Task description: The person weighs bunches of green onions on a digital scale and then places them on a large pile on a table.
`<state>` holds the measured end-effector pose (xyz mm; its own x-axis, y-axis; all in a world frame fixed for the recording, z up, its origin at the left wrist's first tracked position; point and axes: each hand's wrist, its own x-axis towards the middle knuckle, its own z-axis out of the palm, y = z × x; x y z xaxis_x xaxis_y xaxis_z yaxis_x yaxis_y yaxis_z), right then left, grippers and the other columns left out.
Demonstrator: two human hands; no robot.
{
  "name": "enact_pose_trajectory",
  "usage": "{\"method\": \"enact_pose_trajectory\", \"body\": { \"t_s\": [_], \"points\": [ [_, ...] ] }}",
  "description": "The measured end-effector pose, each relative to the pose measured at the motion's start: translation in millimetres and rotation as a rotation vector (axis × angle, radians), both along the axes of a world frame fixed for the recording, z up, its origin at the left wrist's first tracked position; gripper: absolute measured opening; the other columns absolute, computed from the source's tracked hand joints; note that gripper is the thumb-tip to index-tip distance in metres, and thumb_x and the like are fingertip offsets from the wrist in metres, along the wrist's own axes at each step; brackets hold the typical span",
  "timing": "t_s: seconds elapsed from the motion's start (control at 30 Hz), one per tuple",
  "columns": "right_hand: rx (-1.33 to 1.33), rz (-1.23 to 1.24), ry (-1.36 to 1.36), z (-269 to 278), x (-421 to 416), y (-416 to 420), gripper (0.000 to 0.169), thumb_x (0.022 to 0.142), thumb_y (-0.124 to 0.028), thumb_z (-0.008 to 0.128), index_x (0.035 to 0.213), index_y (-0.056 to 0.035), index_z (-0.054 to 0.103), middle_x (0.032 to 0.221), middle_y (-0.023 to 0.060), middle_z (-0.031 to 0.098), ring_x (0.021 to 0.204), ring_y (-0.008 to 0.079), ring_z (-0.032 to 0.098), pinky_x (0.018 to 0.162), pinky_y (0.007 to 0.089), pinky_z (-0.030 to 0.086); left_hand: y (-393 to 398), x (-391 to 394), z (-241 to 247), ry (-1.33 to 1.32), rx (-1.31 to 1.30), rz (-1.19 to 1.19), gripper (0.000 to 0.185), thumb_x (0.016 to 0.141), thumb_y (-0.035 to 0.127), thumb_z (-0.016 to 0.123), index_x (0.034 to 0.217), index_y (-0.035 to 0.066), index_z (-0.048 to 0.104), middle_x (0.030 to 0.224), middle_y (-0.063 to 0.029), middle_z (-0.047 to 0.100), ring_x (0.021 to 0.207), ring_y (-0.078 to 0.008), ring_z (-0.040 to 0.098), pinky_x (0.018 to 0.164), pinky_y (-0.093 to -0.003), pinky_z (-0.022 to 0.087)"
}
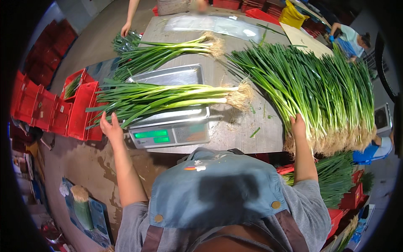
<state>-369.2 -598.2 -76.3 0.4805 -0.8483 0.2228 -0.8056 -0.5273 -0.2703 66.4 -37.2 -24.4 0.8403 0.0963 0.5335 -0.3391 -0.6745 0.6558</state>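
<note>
A bundle of green garlic or leek-like stalks (189,94) lies across the metal tray (170,75) of a digital scale (170,136) with a lit green display, its roots past the tray's right side. My left hand (111,127), fingers apart, is at the leafy tips left of the scale. On the right, my right hand (297,124) is at the lower stems of a large row of the same stalks (324,94), fingers around some of them; its exact grip is partly hidden. Another bundle (176,48) lies behind the scale.
Clear plastic sheets (214,26) lie at the table's far side. Red crates (82,110) stand at the left, others below the right table edge. Another person's hand (126,29) touches greens at the far left corner. A person (351,39) is at the far right.
</note>
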Motion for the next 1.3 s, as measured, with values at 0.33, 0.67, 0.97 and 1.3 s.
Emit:
{"method": "enact_pose_trajectory", "body": {
  "t_s": [0.33, 0.67, 0.97, 1.3],
  "points": [
    [0.335, 0.185, -0.516, 98, 66, 32, 0.034, 0.086, -0.019, 0.057, 0.114, -0.0012, 0.055, 0.096, 0.0096, 0.064, 0.084, 0.0143, 0.058, 0.074, 0.0253, 0.045, -32, -17, 26, -0.153, 0.118, -0.122, 0.049, 0.082, 0.03, 0.059, 0.121, 0.005, 0.044, 0.124, -0.0204, 0.039, 0.115, -0.035, 0.036, 0.097, -0.0444, 0.026],
    [0.056, 0.772, -0.552, 206, 165, 148, 0.029, 0.086, -0.011, 0.053, 0.114, -0.0044, 0.055, 0.096, 0.0079, 0.06, 0.085, 0.0151, 0.056, 0.076, 0.0239, 0.043, -67, -63, 111, -0.33, 0.118, -0.317, 0.067, 0.075, 0.029, 0.063, 0.13, 0.005, 0.034, 0.133, -0.0202, 0.029, 0.124, -0.0371, 0.024, 0.102, -0.0462, 0.019],
    [-0.117, 1.071, -0.085, 123, 280, 199, 0.027, 0.08, -0.019, 0.059, 0.107, -0.0174, 0.059, 0.076, 0.01, 0.05, 0.071, 0.0274, 0.054, 0.061, 0.0362, 0.044, -58, -31, 33, 0.031, 0.48, -0.257, 0.073, 0.073, 0.052, 0.061, 0.134, 0.022, 0.033, 0.139, -0.0216, 0.019, 0.129, -0.0442, 0.01, 0.099, -0.0605, 0.009],
    [0.122, 0.985, -0.175, 107, 268, 175, 0.036, 0.079, -0.016, 0.059, 0.115, -0.0124, 0.056, 0.113, 0.0146, 0.053, 0.104, 0.0302, 0.05, 0.091, 0.0384, 0.038, -2, -43, 20, -0.064, 0.302, -0.11, 0.06, 0.07, 0.036, 0.068, 0.119, 0.008, 0.049, 0.12, -0.0186, 0.04, 0.116, -0.0361, 0.031, 0.097, -0.049, 0.021]
  ]
}}
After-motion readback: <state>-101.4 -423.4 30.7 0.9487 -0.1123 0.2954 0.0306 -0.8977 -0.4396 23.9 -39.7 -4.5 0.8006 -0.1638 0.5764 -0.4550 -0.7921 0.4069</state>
